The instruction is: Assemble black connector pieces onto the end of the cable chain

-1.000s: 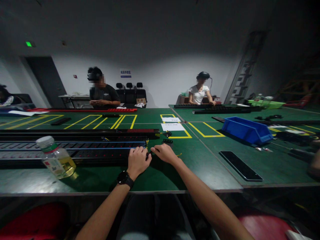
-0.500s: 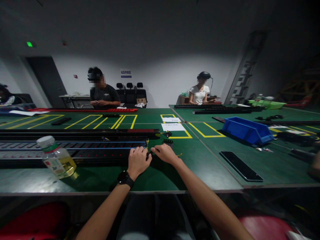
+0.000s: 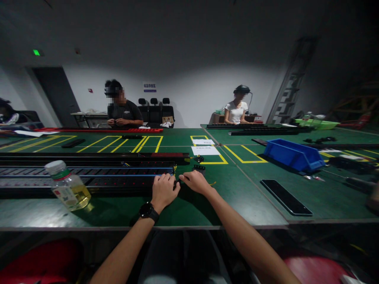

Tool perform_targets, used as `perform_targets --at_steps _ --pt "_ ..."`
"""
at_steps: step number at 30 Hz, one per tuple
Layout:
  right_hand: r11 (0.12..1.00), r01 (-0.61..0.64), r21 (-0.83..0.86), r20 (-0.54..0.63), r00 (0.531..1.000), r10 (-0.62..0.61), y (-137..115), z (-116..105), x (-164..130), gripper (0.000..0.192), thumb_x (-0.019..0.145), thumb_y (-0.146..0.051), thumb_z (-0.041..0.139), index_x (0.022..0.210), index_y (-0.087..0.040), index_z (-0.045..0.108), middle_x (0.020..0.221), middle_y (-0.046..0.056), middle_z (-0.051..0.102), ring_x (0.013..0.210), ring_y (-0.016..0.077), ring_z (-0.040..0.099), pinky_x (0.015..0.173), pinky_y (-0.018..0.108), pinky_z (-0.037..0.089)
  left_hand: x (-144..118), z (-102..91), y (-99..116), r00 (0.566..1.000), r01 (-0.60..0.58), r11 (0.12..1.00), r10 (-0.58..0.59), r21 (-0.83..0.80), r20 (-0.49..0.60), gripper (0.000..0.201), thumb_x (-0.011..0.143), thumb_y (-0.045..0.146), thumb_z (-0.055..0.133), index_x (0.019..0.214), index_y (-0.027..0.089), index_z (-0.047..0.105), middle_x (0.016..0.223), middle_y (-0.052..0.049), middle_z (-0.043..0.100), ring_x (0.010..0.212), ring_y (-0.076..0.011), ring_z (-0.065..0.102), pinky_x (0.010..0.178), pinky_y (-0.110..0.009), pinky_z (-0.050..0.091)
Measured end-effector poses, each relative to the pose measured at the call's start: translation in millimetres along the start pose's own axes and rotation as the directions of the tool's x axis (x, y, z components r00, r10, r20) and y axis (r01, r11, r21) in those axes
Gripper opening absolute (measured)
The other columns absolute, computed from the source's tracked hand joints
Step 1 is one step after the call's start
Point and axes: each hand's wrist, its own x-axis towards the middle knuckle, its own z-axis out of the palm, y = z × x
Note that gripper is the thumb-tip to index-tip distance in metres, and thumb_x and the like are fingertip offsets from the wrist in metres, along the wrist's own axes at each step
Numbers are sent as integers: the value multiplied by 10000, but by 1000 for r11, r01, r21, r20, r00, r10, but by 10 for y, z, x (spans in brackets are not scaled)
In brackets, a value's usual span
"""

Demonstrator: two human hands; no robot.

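Bent over the right end of a long black rail with red dots [image 3: 118, 183], my left hand [image 3: 165, 190] is closed on that end and wears a black watch on its wrist. My right hand [image 3: 194, 182] comes close to it from the right. Its fingers are curled and pinched at the rail's end, and whatever lies between them is hidden. Just beyond the right hand sits a small black part [image 3: 199, 169], with another black piece [image 3: 198, 158] behind it. A yellow wire [image 3: 212, 183] shows beside the right hand.
A bottle of yellow liquid [image 3: 69, 189] stands at the left, before the rails. To the right are a phone [image 3: 286, 197] and a blue bin [image 3: 293, 156]. Paper labels [image 3: 205, 150] lie mid-table. Two people [image 3: 124, 110] sit across the table; another is at far left.
Both my hands stay in place at the rail's end. Across the table, the co-workers' hands have shifted slightly. The view has moved very little.
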Motion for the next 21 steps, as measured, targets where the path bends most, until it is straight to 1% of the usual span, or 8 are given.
perform_targets --at_steps 15,21 --pt "1000 -10 -3 -3 1000 10 1 8 -7 445 1084 -445 459 834 -215 747 845 66 776 807 180 715 640 263 294 -7 -5 4 1000 2 1000 -2 10 1 223 976 361 526 911 202 669 958 -90 701 961 -266 603 841 -446 357" --pt "1000 -17 4 12 1000 17 -1 3 -1 454 1087 -454 449 847 -216 752 847 70 770 816 182 710 647 260 301 -4 -13 4 1000 1 1000 -1 -11 0 223 976 347 517 904 203 670 943 -93 693 961 -270 600 837 -440 359"
